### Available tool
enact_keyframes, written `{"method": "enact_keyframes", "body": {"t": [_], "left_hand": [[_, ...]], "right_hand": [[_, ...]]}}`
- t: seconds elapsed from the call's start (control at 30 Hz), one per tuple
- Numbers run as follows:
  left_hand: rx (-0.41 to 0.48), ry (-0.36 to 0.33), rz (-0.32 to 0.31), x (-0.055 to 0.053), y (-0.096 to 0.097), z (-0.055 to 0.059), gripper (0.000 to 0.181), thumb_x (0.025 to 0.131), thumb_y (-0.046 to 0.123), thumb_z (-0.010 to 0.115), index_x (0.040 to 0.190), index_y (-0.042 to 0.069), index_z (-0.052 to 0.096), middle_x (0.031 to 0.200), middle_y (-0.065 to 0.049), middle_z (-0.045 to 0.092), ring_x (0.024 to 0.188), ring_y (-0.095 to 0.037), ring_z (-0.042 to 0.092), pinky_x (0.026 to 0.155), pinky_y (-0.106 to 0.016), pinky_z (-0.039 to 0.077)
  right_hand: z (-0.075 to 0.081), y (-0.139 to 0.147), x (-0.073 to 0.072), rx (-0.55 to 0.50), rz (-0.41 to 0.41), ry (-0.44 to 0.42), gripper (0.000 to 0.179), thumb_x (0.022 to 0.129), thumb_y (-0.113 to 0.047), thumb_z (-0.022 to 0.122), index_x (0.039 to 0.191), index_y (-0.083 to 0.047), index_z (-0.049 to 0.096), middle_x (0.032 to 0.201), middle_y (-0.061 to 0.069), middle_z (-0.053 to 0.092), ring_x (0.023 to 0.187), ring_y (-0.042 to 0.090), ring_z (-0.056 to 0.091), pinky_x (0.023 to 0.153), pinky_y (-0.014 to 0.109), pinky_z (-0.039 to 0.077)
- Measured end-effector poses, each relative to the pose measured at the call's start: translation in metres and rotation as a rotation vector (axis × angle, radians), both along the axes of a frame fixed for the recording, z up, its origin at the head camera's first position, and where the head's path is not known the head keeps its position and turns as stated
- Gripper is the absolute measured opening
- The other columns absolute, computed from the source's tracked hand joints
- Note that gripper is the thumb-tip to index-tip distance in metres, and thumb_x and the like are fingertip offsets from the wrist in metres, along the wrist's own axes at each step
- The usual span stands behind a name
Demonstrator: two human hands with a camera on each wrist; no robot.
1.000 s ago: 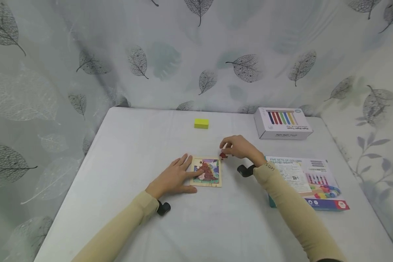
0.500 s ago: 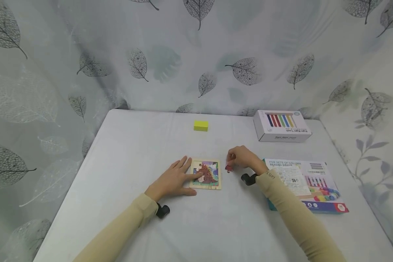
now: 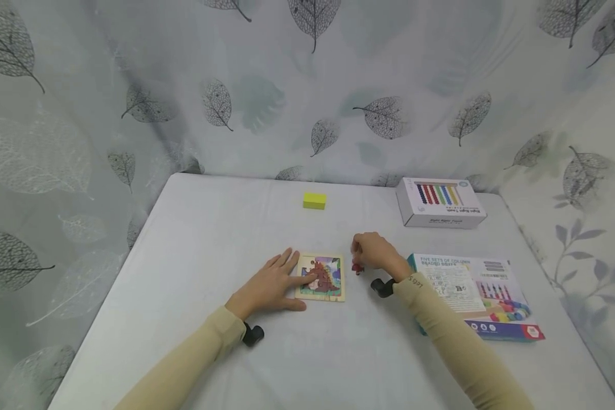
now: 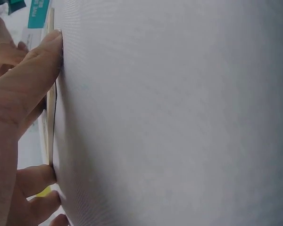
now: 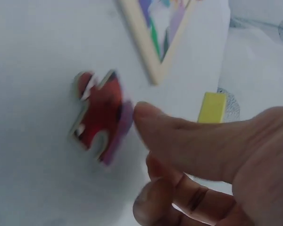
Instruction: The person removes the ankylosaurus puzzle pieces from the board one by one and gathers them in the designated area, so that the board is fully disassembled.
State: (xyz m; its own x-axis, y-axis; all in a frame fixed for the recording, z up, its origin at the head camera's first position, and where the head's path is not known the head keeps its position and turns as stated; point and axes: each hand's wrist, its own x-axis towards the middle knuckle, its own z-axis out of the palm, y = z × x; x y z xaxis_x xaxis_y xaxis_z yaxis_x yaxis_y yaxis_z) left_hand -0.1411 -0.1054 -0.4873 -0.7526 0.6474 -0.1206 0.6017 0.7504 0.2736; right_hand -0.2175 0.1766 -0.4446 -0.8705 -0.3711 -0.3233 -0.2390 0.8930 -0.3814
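We see the red puzzle piece (image 5: pixel 104 115) at the fingertips of the right hand (image 3: pixel 376 250), pinched by its purple edge; the thumb shows against that edge, while the finger opposing it is hidden. The other fingers of this hand curl in behind the thumb. From above, the piece sits just right of the puzzle board (image 5: pixel 144 42), between the board and the hand, and we cannot tell whether it touches the table (image 3: pixel 210 228).

In the right wrist view we find the piece with its round knob pointing to the upper left and its notch opening toward the bottom. Its body is a little longer from top to bottom, and the purple side slants along the right, facing the thumb.

Our left hand (image 3: pixel 267 285) lies palm down with fingers and thumb spread, the forefinger reaching across the left part of the dinosaur picture and covering some of it.

Beyond the board we have a yellow block (image 3: pixel 314 201); at the far right, a white box (image 3: pixel 441 202) printed with bead columns. Nearer stands a flat box (image 3: pixel 499 285) lettered "FIVE SETS OF COLUMN", partly covered by our right sleeve (image 3: pixel 448 327). A leaf-patterned curtain (image 3: pixel 266 148) hangs behind.
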Motion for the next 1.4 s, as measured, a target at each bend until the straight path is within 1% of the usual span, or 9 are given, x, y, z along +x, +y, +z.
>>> {"method": "enact_keyframes", "body": {"t": [0.1, 0.23, 0.4, 0.5, 0.63, 0.73, 0.97, 1.17, 1.4], "left_hand": [[0.004, -0.014, -0.001, 0.0, -0.001, 0.0, 0.07, 0.088, 0.067, 0.062, 0.149, 0.037, 0.047, 0.165, -0.025, 0.023, 0.157, -0.042, 0.016, 0.127, -0.053, 0.022], [0.004, -0.021, -0.003, 0.0, -0.001, -0.001, 0.07, 0.088, 0.068, 0.061, 0.15, 0.038, 0.046, 0.166, -0.024, 0.021, 0.157, -0.041, 0.014, 0.127, -0.053, 0.021], [0.009, -0.01, -0.002, 0.0, -0.001, -0.002, 0.07, 0.088, 0.068, 0.06, 0.15, 0.038, 0.047, 0.166, -0.024, 0.021, 0.157, -0.042, 0.014, 0.127, -0.054, 0.021], [0.012, 0.005, -0.009, 0.0, -0.001, -0.003, 0.07, 0.088, 0.068, 0.06, 0.149, 0.037, 0.047, 0.165, -0.025, 0.022, 0.157, -0.042, 0.015, 0.126, -0.054, 0.023], [0.03, 0.01, -0.015, 0.0, -0.002, -0.003, 0.069, 0.088, 0.066, 0.062, 0.148, 0.035, 0.049, 0.165, -0.025, 0.023, 0.156, -0.043, 0.016, 0.126, -0.055, 0.024], [0.031, 0.02, -0.022, 0.0, -0.002, -0.003, 0.068, 0.089, 0.065, 0.062, 0.148, 0.034, 0.05, 0.165, -0.025, 0.024, 0.156, -0.043, 0.017, 0.125, -0.055, 0.024], [0.036, 0.034, -0.039, 0.001, 0.0, -0.003, 0.068, 0.089, 0.065, 0.062, 0.148, 0.032, 0.051, 0.163, -0.028, 0.026, 0.155, -0.046, 0.019, 0.124, -0.057, 0.027], [0.018, 0.049, -0.026, -0.001, 0.001, -0.002, 0.069, 0.089, 0.066, 0.061, 0.149, 0.034, 0.049, 0.164, -0.027, 0.026, 0.155, -0.044, 0.018, 0.124, -0.056, 0.026], [0.025, 0.015, -0.021, 0.0, 0.001, -0.004, 0.069, 0.089, 0.065, 0.061, 0.149, 0.034, 0.048, 0.165, -0.026, 0.023, 0.156, -0.044, 0.015, 0.125, -0.056, 0.023]], "right_hand": [[0.002, -0.009, 0.001, -0.019, -0.017, -0.034, 0.025, 0.094, -0.023, 0.07, 0.106, -0.002, 0.064, 0.089, 0.011, 0.07, 0.07, 0.017, 0.058, 0.061, 0.026, 0.045], [0.002, -0.022, 0.002, -0.037, -0.023, -0.074, 0.03, 0.097, -0.033, 0.066, 0.102, -0.004, 0.064, 0.079, 0.008, 0.068, 0.059, 0.014, 0.058, 0.054, 0.024, 0.044], [-0.003, -0.045, 0.005, 0.021, -0.001, -0.048, 0.034, 0.097, -0.038, 0.064, 0.098, -0.005, 0.068, 0.08, 0.006, 0.066, 0.058, 0.015, 0.055, 0.05, 0.024, 0.043], [-0.007, -0.058, 0.008, 0.069, 0.02, -0.031, 0.038, 0.099, -0.042, 0.061, 0.089, -0.006, 0.07, 0.074, 0.002, 0.062, 0.059, 0.014, 0.052, 0.051, 0.024, 0.041], [-0.013, -0.074, 0.01, 0.113, 0.014, -0.021, 0.052, 0.1, -0.051, 0.053, 0.073, -0.009, 0.066, 0.064, 0.0, 0.052, 0.056, 0.014, 0.048, 0.051, 0.026, 0.037], [-0.015, -0.082, 0.011, 0.132, 0.006, -0.012, 0.055, 0.099, -0.056, 0.053, 0.07, -0.01, 0.065, 0.062, -0.001, 0.05, 0.056, 0.015, 0.048, 0.05, 0.027, 0.038], [-0.016, -0.084, 0.011, 0.145, 0.01, -0.009, 0.043, 0.095, -0.048, 0.061, 0.07, -0.013, 0.058, 0.062, -0.002, 0.049, 0.055, 0.015, 0.048, 0.049, 0.027, 0.038], [-0.014, -0.082, 0.008, 0.141, 0.016, -0.027, 0.044, 0.096, -0.045, 0.06, 0.064, -0.015, 0.051, 0.061, -0.002, 0.047, 0.054, 0.014, 0.046, 0.048, 0.025, 0.036], [-0.015, -0.081, 0.009, 0.128, 0.018, -0.047, 0.043, 0.096, -0.04, 0.059, 0.061, -0.016, 0.048, 0.059, -0.002, 0.045, 0.052, 0.013, 0.045, 0.048, 0.025, 0.035]]}}
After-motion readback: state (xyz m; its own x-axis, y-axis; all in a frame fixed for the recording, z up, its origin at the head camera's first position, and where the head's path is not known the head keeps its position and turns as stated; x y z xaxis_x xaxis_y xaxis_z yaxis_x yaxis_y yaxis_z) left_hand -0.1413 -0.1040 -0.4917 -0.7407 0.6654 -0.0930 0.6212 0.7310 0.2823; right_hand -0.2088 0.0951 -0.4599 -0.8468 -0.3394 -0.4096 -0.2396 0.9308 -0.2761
